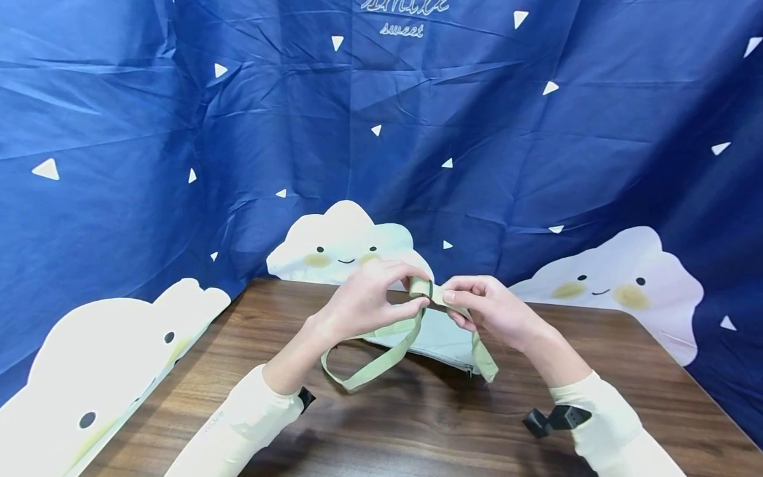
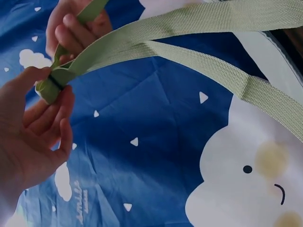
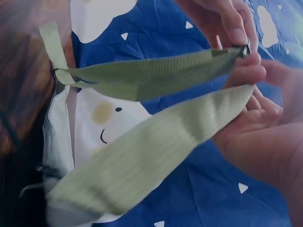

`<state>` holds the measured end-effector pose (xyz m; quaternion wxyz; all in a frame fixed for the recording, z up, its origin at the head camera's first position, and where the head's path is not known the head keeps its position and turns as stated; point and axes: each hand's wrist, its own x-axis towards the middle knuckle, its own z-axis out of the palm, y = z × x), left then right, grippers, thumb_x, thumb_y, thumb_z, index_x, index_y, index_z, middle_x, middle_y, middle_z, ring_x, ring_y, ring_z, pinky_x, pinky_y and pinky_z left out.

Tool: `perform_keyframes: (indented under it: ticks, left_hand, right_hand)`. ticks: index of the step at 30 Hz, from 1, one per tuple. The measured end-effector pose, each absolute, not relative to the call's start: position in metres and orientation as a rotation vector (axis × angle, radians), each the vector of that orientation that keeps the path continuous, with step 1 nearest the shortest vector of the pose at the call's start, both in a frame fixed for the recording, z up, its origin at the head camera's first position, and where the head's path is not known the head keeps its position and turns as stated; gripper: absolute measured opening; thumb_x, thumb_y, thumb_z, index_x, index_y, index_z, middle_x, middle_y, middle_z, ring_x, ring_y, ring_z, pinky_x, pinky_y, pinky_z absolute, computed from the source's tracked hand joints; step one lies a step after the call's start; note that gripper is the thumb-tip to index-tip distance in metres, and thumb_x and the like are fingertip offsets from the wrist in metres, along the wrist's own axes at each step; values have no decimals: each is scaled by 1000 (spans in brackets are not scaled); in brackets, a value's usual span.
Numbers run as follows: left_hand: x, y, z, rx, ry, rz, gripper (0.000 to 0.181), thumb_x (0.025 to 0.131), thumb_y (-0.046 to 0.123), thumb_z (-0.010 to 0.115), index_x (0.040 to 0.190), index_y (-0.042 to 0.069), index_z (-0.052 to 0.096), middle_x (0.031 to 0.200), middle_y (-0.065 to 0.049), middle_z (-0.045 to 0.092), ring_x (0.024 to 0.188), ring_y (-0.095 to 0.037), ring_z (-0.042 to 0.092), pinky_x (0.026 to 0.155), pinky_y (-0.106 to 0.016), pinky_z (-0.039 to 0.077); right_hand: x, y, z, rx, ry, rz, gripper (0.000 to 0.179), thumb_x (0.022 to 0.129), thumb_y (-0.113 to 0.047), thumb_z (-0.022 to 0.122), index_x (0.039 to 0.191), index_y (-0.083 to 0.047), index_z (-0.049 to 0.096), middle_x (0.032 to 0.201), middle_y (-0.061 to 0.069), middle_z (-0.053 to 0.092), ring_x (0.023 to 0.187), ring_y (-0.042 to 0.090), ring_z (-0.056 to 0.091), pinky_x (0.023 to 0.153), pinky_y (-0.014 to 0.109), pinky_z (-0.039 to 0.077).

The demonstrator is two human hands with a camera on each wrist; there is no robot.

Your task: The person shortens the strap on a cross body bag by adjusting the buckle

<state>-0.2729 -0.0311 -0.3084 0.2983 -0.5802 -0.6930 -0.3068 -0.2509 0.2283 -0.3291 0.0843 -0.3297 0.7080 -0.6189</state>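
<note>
My left hand [image 1: 366,301] pinches a folded loop of a light green webbing strap [image 1: 381,363] between thumb and fingers, right at a small dark strap slider [image 2: 56,83]. Just to its right, my right hand [image 1: 495,310] grips the strap on the other side of the slider, and a free tail hangs below those fingers. From the slider, two lengths of webbing run down in a long loop, seen in the left wrist view. Beneath the hands is a flat white zippered bag [image 1: 447,334], with the strap joined at its edge in the right wrist view.
Dark wood-grain tabletop [image 1: 381,437] spreads under the bag and both forearms. A blue cloth [image 1: 387,179] with white triangles and smiling clouds hangs behind and along the left side. Each wrist carries a black device by the white sleeve.
</note>
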Motion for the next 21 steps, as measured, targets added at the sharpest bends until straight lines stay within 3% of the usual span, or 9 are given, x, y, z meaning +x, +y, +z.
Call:
perform_keyframes:
  ticks: [8,21]
  left_hand:
    - [-275,-35,-306,-1559,-1857,-813,26,87,18,82,110,12,71,97,12,66,87,3,57,81,-17,46]
    - [-272,-32,-309,-1653,-1846,-974,34,85,17,85,113,8,69,98,9,64,91,0,58,83,-21,50]
  right_hand:
    - [-253,235,-330,-996,2039,-1868,12,102,-5,58,104,-2,69,63,3,51,53,15,39,53,28,34]
    - [-253,233,-333,-1111,1812,-1920,22,104,1,48,110,-3,69,67,2,51,52,12,35,50,25,27]
